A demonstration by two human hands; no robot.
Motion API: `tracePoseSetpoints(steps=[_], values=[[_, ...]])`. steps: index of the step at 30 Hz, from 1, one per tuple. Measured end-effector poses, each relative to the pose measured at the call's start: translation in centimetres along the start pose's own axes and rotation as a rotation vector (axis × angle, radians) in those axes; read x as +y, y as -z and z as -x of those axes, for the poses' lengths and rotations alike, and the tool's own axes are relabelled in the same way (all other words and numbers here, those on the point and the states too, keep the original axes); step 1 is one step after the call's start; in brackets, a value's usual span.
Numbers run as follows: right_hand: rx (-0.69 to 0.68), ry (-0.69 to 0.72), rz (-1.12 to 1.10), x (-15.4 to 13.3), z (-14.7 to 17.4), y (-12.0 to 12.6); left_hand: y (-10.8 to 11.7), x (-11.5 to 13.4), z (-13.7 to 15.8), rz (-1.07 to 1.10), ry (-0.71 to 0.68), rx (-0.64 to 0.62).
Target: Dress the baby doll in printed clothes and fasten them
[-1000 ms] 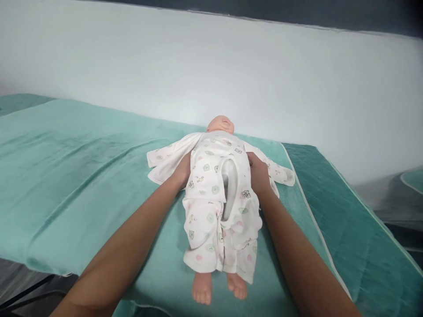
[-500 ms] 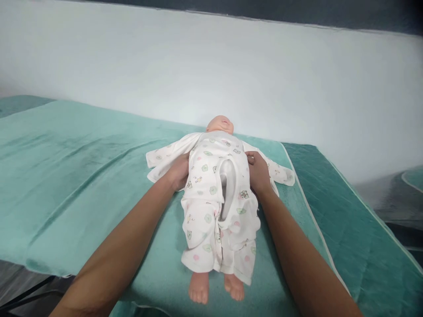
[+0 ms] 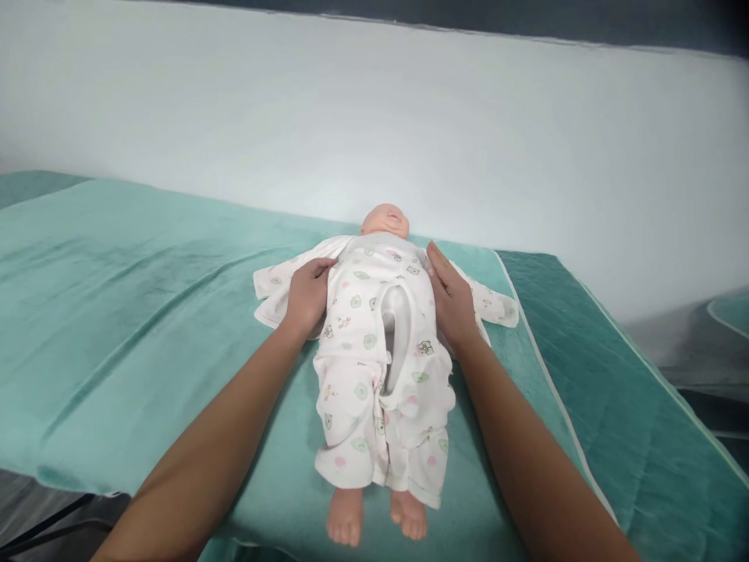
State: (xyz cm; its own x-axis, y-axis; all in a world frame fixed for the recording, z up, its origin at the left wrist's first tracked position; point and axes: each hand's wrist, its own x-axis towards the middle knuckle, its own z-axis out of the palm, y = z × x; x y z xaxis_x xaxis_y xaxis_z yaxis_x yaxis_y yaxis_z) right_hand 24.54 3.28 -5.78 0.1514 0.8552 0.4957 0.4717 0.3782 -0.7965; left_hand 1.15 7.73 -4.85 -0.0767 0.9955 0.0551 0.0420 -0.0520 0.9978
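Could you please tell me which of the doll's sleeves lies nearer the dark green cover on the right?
The sleeve beside the right hand: its cuff almost reaches that cover, while the other sleeve, beside the left hand, points away.

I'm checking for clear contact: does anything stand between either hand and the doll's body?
Only clothing: the printed outfit covers the trunk of the doll, with the left hand and right hand against its sides. No other object shows between; what lies under the palms is hidden.
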Motion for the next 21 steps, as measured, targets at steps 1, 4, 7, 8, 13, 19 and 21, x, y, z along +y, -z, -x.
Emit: tracePoseSetpoints(steps=[1, 4, 7, 8, 13, 19, 21], values=[[-0.006, -0.019, -0.027, 0.1, 0.0, -0.1, 0.1, 0.1, -0.1, -0.032, -0.058, 0.041], [-0.014, -0.059, -0.076, 0.4, -0.4, -0.3, 0.1, 0.7, -0.2, -0.089, -0.2, 0.092], [-0.017, -0.055, -0.132, 0.9, -1.5, -0.6, -0.4, 1.7, -0.8, -0.11, -0.25, 0.018], [-0.022, -0.049, -0.166, 1.1, -2.0, -0.6, -0.6, 2.0, -1.2, -0.125, -0.264, -0.025], [-0.174, -0.058, -0.265, 1.2, -3.5, -0.3, -1.1, 3.9, -3.4, -0.221, -0.281, -0.339], [-0.403, -0.063, -0.191, -0.3, -4.6, 0.5, -0.4, 5.5, -3.7, -0.296, -0.164, -0.545], [-0.453, -0.033, -0.178, -0.7, -5.1, 0.5, -0.4, 5.7, -3.8, -0.298, -0.149, -0.56]])
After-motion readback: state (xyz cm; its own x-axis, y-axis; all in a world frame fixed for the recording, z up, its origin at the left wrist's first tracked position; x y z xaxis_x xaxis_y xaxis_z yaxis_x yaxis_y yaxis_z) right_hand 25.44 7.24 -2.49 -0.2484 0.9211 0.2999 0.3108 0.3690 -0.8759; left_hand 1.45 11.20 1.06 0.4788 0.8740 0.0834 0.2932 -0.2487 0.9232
